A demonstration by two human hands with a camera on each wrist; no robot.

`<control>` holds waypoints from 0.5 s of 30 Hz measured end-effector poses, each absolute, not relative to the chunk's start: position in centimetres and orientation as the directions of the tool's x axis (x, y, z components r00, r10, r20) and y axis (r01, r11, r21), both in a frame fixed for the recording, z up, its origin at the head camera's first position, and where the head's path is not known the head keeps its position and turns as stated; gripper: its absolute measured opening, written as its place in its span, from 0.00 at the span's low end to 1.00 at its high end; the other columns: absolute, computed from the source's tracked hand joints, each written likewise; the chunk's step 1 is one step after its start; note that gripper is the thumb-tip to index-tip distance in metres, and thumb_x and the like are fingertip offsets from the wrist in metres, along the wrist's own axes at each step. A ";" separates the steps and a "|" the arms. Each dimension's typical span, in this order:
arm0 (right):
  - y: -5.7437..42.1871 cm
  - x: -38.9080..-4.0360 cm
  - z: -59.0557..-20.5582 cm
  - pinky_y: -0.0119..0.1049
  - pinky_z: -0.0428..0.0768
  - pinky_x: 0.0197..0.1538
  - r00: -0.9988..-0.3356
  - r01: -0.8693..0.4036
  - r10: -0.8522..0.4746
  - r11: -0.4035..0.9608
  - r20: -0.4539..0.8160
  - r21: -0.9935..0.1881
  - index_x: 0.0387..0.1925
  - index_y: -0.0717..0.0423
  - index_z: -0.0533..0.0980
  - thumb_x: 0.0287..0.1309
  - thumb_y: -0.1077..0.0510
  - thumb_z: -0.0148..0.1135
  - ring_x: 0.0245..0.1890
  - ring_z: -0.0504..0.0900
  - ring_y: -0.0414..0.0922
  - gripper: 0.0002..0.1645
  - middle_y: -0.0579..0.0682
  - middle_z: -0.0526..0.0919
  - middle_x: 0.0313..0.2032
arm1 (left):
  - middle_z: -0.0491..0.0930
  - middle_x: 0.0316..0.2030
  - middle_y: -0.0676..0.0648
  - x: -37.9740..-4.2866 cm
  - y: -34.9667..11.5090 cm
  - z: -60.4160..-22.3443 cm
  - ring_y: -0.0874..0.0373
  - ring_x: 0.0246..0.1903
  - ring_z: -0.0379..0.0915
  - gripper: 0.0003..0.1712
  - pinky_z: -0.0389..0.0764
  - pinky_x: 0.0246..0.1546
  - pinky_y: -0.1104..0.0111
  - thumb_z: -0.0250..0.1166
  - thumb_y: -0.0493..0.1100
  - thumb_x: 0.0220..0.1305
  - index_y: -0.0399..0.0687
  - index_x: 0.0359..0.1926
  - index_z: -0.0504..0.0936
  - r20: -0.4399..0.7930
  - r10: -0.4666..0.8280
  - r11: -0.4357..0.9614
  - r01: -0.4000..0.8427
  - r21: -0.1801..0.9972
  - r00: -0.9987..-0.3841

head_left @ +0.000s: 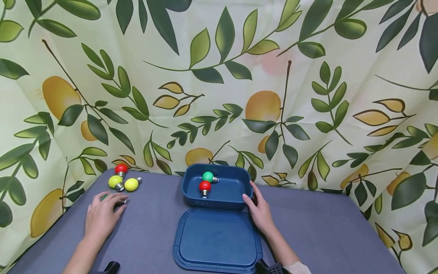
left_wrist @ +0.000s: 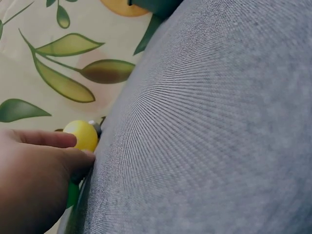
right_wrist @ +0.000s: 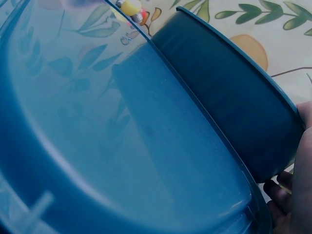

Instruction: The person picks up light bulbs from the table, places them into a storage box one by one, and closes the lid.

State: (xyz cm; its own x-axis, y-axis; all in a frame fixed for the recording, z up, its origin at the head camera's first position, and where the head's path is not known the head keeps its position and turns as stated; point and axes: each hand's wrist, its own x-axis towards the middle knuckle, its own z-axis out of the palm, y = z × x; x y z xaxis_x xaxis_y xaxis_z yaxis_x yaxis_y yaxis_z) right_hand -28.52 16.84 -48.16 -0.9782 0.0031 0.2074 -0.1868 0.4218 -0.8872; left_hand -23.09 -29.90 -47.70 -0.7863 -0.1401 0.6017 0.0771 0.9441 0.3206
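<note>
My left hand [head_left: 102, 215] is at the left of the table, its fingers curled over a green light bulb [head_left: 103, 197], mostly hidden under them. In the left wrist view a bit of green shows below the hand [left_wrist: 39, 178]. Just beyond lie two yellow bulbs [head_left: 131, 184] and a red bulb [head_left: 121, 169]. With thumb at the rim and fingers along the outside, my right hand [head_left: 261, 211] grips the right end of a blue plastic box [head_left: 232, 192]. Inside the box rest another green bulb [head_left: 207, 176] and another red bulb [head_left: 205, 185], close together.
A blue lid [head_left: 218, 239] lies flat in front of the box, its near edge by my right forearm. Grey cloth [head_left: 318, 228] covers the table. Behind and at both sides hangs a leaf-and-fruit patterned curtain [head_left: 219, 91].
</note>
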 end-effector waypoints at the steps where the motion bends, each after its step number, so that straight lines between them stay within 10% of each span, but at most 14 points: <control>1: 16.8 -28.5 -48.2 0.57 0.70 0.71 -0.978 -0.187 0.004 0.423 0.208 -0.887 0.78 0.38 0.55 0.72 0.41 0.56 0.71 0.72 0.54 0.39 0.57 0.69 0.73 | 0.87 0.45 0.40 -23.1 -29.9 -47.7 0.36 0.54 0.69 0.15 0.67 0.42 0.44 0.76 0.34 0.49 0.45 0.41 0.89 0.607 -0.136 0.946 0.079 0.315 -0.783; 15: 16.9 -28.5 -48.3 0.57 0.70 0.70 -0.978 -0.184 0.010 0.437 0.210 -0.880 0.78 0.38 0.56 0.71 0.41 0.57 0.70 0.73 0.55 0.39 0.57 0.69 0.73 | 0.84 0.47 0.33 -23.0 -30.2 -47.6 0.35 0.47 0.73 0.19 0.74 0.42 0.41 0.74 0.41 0.57 0.41 0.50 0.86 0.468 -0.132 0.942 0.036 0.332 -0.874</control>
State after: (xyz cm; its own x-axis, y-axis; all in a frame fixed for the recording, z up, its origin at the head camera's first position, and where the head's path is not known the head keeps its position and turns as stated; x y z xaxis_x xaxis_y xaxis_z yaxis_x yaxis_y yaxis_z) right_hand -28.52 16.89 -48.25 -0.9777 0.0104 0.2099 -0.1843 0.4375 -0.8801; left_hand -23.04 -30.21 -47.64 -0.8737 -0.1320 0.4683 0.0358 0.9424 0.3324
